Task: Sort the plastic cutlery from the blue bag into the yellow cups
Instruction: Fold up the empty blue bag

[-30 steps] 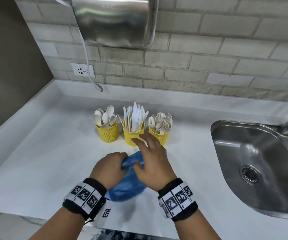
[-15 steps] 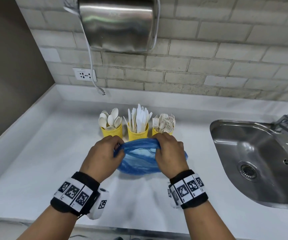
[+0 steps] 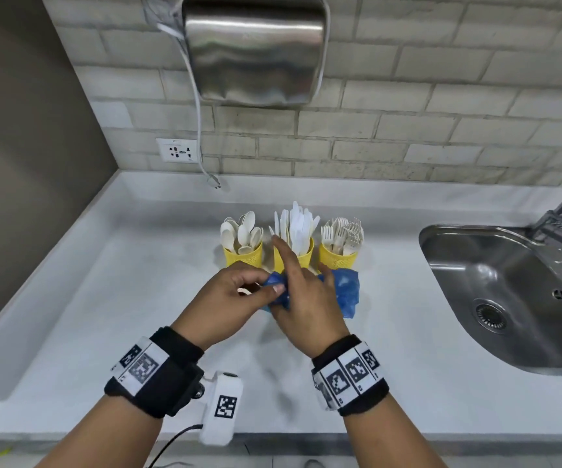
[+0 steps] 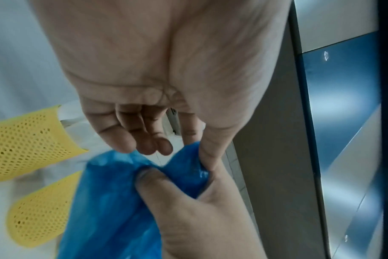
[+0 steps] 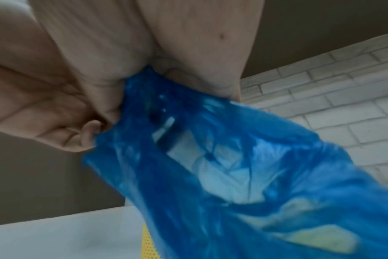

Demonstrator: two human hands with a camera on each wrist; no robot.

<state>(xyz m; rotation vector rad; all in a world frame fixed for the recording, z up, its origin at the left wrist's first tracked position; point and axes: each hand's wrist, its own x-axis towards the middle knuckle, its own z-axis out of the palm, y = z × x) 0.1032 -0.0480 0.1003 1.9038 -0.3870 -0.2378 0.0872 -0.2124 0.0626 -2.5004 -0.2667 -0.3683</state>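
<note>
Three yellow mesh cups stand in a row by the back wall: spoons (image 3: 241, 255), knives (image 3: 295, 260) and forks (image 3: 338, 261), all white. Just in front of them both hands hold the crumpled blue bag (image 3: 347, 292) above the counter. My left hand (image 3: 268, 287) pinches a bunched edge of the blue bag (image 4: 113, 192) between thumb and forefinger (image 4: 198, 154). My right hand (image 3: 298, 288) grips the blue bag (image 5: 210, 175) in its palm (image 5: 131, 84), its index finger raised before the knife cup. What is inside the bag I cannot tell.
A steel sink (image 3: 495, 298) with a tap is set into the white counter (image 3: 121, 315) at the right. A steel hand dryer (image 3: 256, 49) hangs on the brick wall above the cups, its cord dangling beside a wall socket (image 3: 178, 151).
Half a second ago the hands held the bag's mouth stretched wide apart. They have come together and the bag is bunched between them, with the right index finger lifted.
</note>
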